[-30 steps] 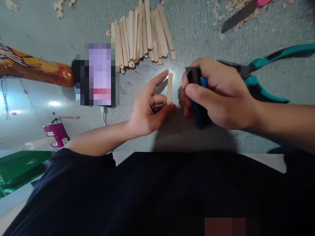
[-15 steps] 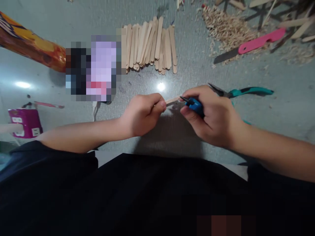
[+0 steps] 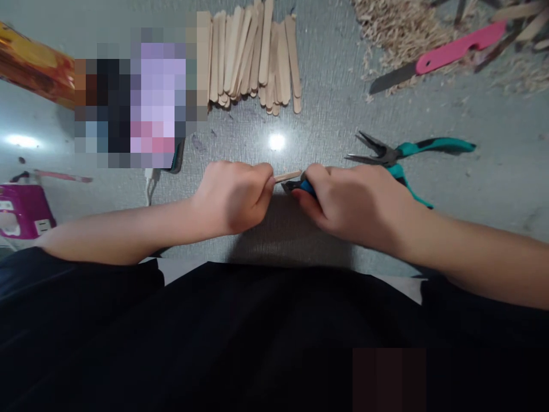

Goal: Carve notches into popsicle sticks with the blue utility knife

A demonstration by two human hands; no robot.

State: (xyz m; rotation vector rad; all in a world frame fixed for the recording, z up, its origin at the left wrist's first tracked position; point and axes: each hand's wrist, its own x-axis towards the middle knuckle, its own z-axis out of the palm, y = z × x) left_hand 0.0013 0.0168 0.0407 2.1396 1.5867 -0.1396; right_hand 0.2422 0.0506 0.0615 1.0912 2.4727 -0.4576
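Note:
Closed around one end of a wooden craft stick (image 3: 288, 176) is my left hand (image 3: 235, 196), so only a short length of the stick shows. My right hand (image 3: 358, 200) is wrapped around blue-handled cutting pliers (image 3: 305, 186), most of the handle hidden in the palm. Their dark jaws point left and lie just below the stick, near my left fingertips. Whether the jaws touch the wood I cannot tell. Just beyond my right hand lie teal-handled long-nose pliers (image 3: 388, 154) with their jaws apart.
A row of craft sticks (image 3: 253, 54) lies at the back. Wood shavings (image 3: 397, 28) and a pink-handled knife (image 3: 458, 48) are at back right. To the left are an orange wrapper (image 3: 36, 63), a pixelated patch over a phone with a cable (image 3: 148, 186), and a purple socket box (image 3: 26, 209).
My right hand has moved left and turned, bringing the pliers' jaws beside the stick near my left fingers. The long-nose pliers show more fully. The whole view has shifted slightly.

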